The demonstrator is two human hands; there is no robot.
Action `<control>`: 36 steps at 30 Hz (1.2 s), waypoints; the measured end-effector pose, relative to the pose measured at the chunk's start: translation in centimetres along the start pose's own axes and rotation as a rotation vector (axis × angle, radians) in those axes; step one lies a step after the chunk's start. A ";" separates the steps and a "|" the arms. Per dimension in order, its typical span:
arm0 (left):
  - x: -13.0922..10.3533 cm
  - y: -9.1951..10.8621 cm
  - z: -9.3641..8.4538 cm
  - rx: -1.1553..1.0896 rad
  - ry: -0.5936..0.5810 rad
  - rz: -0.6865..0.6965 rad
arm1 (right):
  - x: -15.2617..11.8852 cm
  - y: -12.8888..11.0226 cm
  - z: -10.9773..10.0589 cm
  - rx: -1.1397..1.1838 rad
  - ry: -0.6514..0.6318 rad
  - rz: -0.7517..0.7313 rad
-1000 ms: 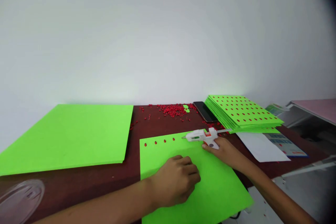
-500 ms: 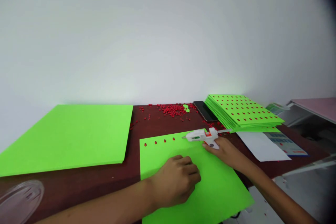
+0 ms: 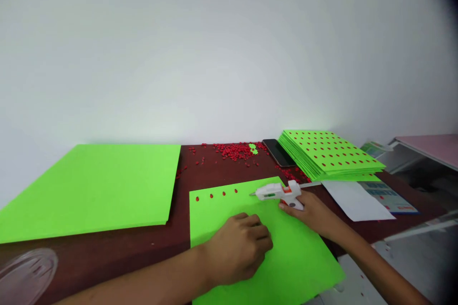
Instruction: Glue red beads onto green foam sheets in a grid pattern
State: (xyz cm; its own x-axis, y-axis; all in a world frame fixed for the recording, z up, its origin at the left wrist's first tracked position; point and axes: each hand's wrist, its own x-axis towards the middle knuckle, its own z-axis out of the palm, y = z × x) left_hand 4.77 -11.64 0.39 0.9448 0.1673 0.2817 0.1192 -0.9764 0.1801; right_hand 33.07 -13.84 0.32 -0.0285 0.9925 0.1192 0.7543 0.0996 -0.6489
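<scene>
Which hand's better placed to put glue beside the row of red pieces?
Right, I'd say. The right hand holds the glue gun, its nozzle close to the red pieces. The left hand is curled over the green sheet; whether it holds anything is hidden.

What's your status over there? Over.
Right hand gripping glue gun. Left hand curled over green sheet, contents hidden. Four red pieces near far edge. Nothing seen blocking nozzle.
</scene>
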 end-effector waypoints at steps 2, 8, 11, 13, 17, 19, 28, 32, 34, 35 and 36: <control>0.0 0.0 0.0 0.000 0.006 -0.005 | -0.2 0.6 -0.2 -0.010 0.038 0.030; 0.0 -0.1 -0.1 -0.015 -0.002 -0.004 | -0.1 2.1 -1.0 -0.047 0.021 0.112; 0.0 -0.1 -0.2 -0.016 -0.011 -0.008 | 0.1 2.1 -1.0 -0.028 0.017 0.097; 0.0 -0.1 -0.3 -0.018 -0.015 -0.010 | 0.1 2.1 -0.9 -0.036 0.009 0.088; 0.0 0.0 -0.3 -0.022 -0.017 -0.011 | 0.3 2.4 -1.0 -0.092 -0.022 0.086; 0.0 0.0 -0.3 -0.021 -0.017 -0.012 | 0.3 2.5 -1.0 -0.106 -0.041 0.073; 0.0 0.0 -0.3 -0.028 -0.030 -0.017 | 0.1 3.4 -0.7 -0.102 -0.020 0.023; 0.0 0.0 -0.4 -0.028 -0.025 -0.012 | 0.5 3.0 -1.2 -0.084 0.019 0.010; 0.0 0.0 -0.3 -0.025 -0.022 -0.014 | 0.7 2.8 -1.4 -0.092 0.038 0.013; 0.0 0.0 -0.3 -0.023 -0.022 -0.016 | 0.8 2.7 -1.5 -0.098 0.042 0.014; 0.0 0.0 -0.3 -0.021 -0.022 -0.017 | 0.8 2.7 -1.5 -0.104 0.041 0.014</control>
State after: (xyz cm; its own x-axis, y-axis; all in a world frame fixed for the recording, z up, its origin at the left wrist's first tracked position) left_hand 4.72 -11.60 0.64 0.9491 0.1808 0.2579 0.1292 -0.9702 0.2048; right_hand 36.07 -12.92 -0.21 0.0077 0.9897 0.1427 0.8185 0.0757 -0.5696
